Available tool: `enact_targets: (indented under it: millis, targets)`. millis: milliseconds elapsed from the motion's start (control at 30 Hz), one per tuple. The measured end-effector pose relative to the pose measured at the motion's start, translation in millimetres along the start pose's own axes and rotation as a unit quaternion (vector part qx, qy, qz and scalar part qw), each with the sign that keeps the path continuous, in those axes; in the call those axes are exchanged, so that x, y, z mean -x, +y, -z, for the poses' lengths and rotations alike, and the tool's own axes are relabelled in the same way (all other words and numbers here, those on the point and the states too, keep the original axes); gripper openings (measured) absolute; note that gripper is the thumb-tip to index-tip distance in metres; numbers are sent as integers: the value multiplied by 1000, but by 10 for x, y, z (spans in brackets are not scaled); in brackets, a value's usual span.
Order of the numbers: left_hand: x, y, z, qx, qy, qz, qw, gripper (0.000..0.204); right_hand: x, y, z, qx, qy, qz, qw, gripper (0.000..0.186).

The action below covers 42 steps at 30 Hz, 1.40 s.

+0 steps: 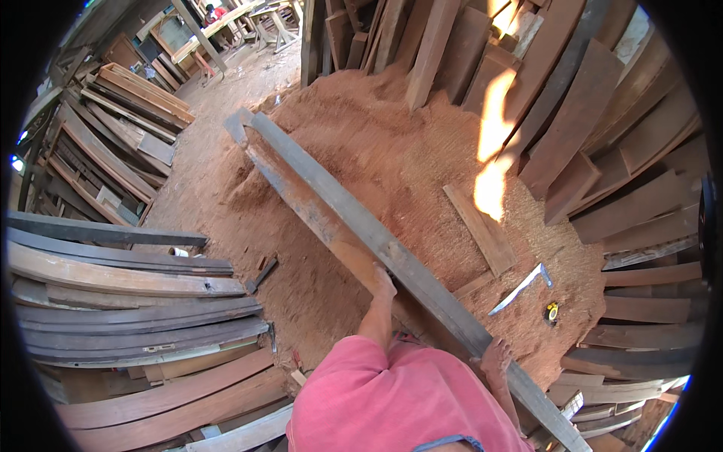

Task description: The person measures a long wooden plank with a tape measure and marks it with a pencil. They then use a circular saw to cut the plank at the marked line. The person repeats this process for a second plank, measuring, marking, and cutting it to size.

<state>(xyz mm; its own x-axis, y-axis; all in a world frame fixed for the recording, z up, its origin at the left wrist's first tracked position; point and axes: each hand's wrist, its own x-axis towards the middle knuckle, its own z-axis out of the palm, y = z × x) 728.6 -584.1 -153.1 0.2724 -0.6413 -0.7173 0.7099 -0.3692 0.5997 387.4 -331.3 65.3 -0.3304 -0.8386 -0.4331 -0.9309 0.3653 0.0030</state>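
Creased pink shirt (407, 399); hands (385, 283) (495, 364) on long, squared grey timber (361, 226).

Place: a woodworking workshop, crowded with stored timber.
Ground: reddish-brown sawdust (361, 113), spread thickly and unevenly.
Left side: long planks (143, 316) piled in layers.
Right side: thick boards (565, 120) ranged close together around the edge.
Middle: one long timber beam (384, 241) lying diagonally across the view.
Tools: what looks like a hand saw (520, 291) and a yellow-and-black tape measure (552, 312), both on the sawdust.
Far top left: a long, pale bench (218, 27) on legs.
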Motion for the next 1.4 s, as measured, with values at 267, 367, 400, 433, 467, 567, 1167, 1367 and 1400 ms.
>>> enact_targets:
  millis: [267,367,400,433,467,567,1167,1367,1400]
  targets:
    - [200,142,-203,15,-75,17,997,78,-350,-68,346,-49,-137,98,984,121]
    - [157,118,-64,-1,-46,26,999,78,-217,-251,359,-93,-70,116,986,124]
    - [152,107,-61,-4,-47,37,998,79,-142,-305,409,-102,-55,108,987,124]
    - [148,100,-53,-4,-39,34,999,78,-83,-346,396,-89,-35,108,990,124]
    - [145,94,-44,-4,-32,31,999,77,-21,-379,371,-76,-16,108,991,123]
    - [198,58,-127,1,-32,26,999,78,5,-390,361,-56,1,98,994,121]
    - [1358,381,209,-8,-33,125,992,85,14,191,-570,-28,-78,78,994,78]
    - [1339,369,317,-118,-17,133,984,90,-97,103,105,-40,-161,106,980,99]
    - [1325,398,320,-134,-11,144,980,90,-218,201,16,-41,-181,111,976,108]
